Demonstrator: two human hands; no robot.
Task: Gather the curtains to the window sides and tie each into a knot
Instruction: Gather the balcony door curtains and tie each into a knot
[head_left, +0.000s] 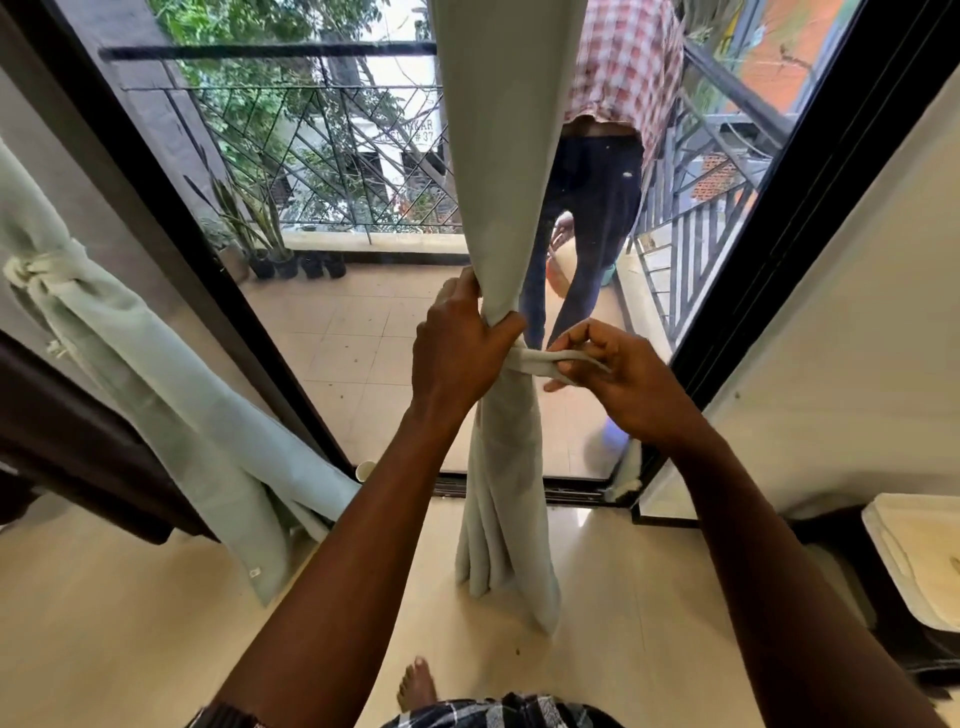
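In front of the glass door (810, 218), the left hand (460, 353) has its fingers curled tight round the gathered curtain (506, 197). The right hand (623, 384) pinches a cloth tie (535, 361) looped round it. Left of the door hangs a second curtain (130, 353), tied in a knot.

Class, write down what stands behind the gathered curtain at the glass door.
Behind the curtain, a person in a checked shirt stands on the balcony near the railing. The curtain covers part of that person and railing.
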